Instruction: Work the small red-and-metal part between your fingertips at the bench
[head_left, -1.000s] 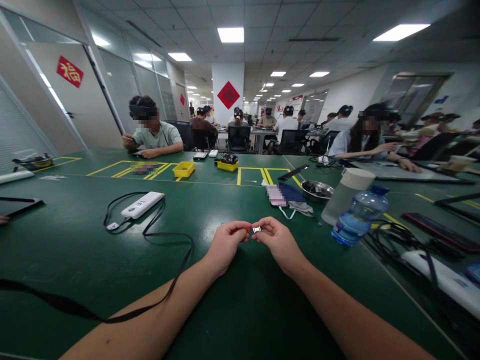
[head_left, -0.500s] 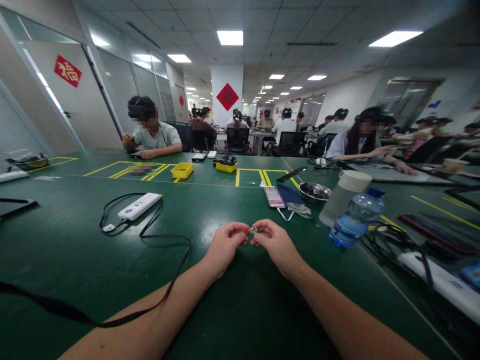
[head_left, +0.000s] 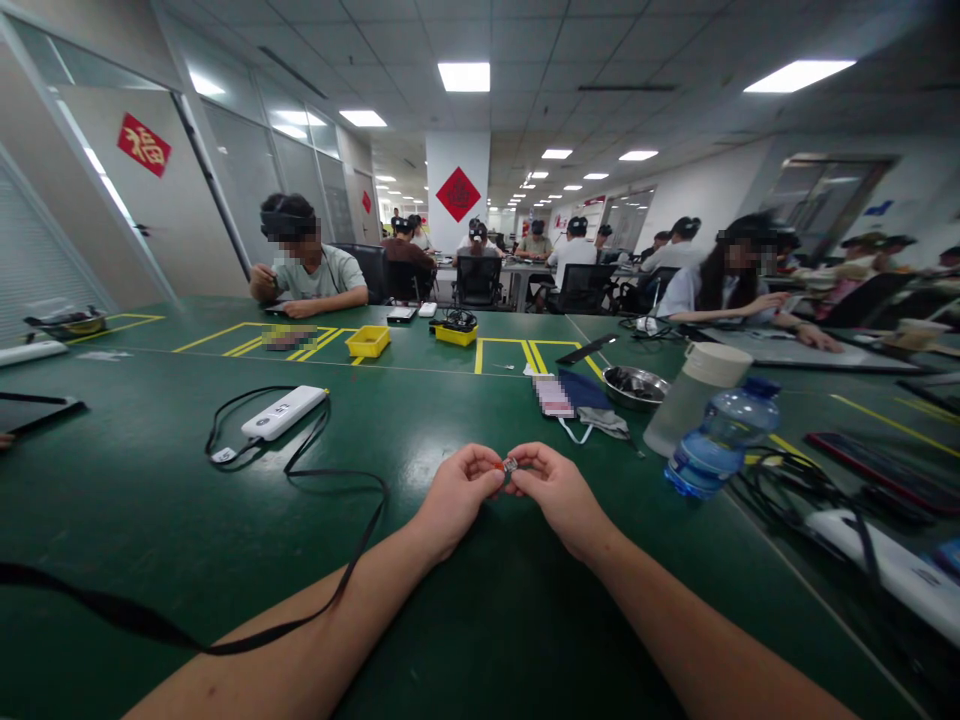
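Note:
My left hand (head_left: 459, 492) and my right hand (head_left: 556, 492) meet just above the green table (head_left: 390, 420), fingertips almost touching. Between the left thumb and fingers is a small orange-red piece (head_left: 499, 466). Pinched by the right fingertips is a small clear or silvery piece (head_left: 511, 465). The two pieces sit against each other; whether they are joined or one thing, I cannot tell. Both are mostly covered by fingers and too small to name. A black strap (head_left: 300, 620) crosses over my left forearm.
A white power bank (head_left: 285, 412) with a black cable lies to the left. To the right stand a blue-tinted water bottle (head_left: 716, 440), a frosted bottle (head_left: 686, 400) and a metal bowl (head_left: 636, 387). Yellow trays (head_left: 368, 341) sit farther back. Co-workers sit across the table.
The view has shifted slightly, so the scene sits a little farther right. My fingers have closed in slightly around the small pieces, which stay held between both hands.

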